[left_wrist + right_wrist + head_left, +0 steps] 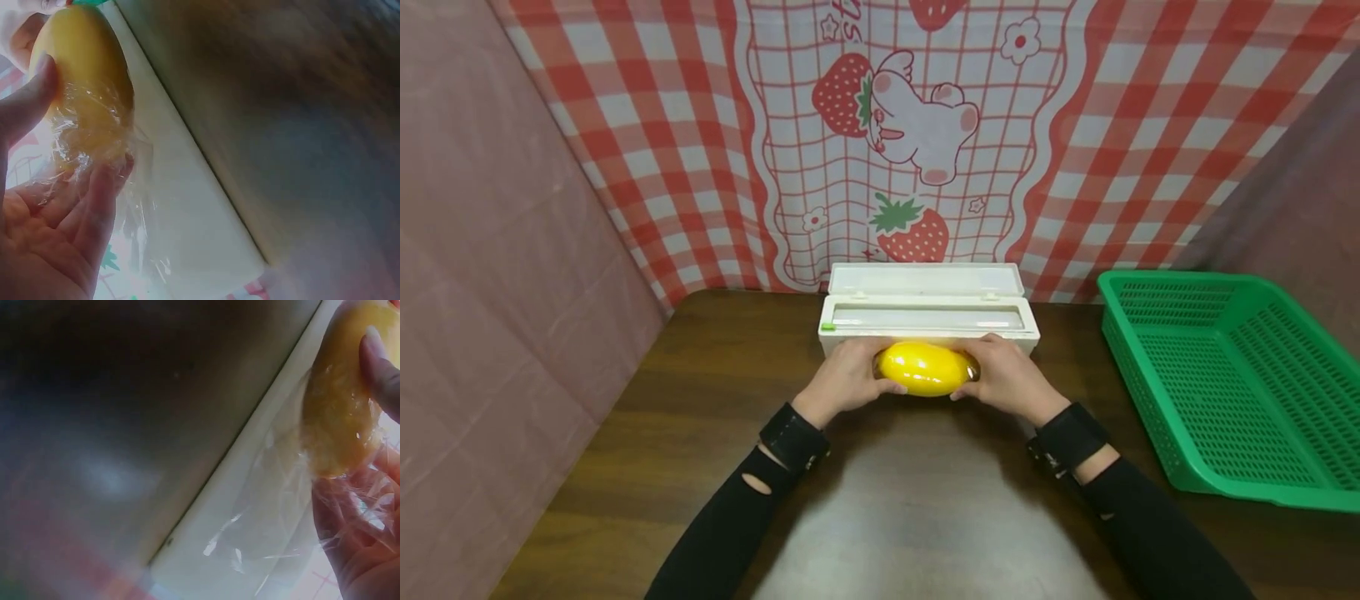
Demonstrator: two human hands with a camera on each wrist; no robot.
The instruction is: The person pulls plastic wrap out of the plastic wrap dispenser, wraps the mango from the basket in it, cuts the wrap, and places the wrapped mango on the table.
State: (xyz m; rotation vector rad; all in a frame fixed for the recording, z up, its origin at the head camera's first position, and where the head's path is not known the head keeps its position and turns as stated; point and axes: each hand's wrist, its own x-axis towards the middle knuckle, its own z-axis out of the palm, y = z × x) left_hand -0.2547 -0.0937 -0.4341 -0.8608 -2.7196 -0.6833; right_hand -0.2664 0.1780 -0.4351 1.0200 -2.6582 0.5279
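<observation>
A glossy yellow oval fruit (925,368) is held between both hands, in front of a white cling film dispenser (928,302). My left hand (846,382) grips its left end, thumb on the near side. At the right end my right hand (1013,379) grips it the same way. Clear cling film (94,115) covers part of the fruit and gathers in wrinkles at the left fingers. In the right wrist view, loose cling film (250,500) hangs beside the fruit, overlapping the dispenser's white front. The dispenser's lid (925,279) stands raised.
A green slotted basket (1180,450) stands on the right of the brown wooden table (700,367). Behind the dispenser hangs a red-and-white checked cloth (692,142) with strawberries. Pink cloth (497,250) hangs along the left side.
</observation>
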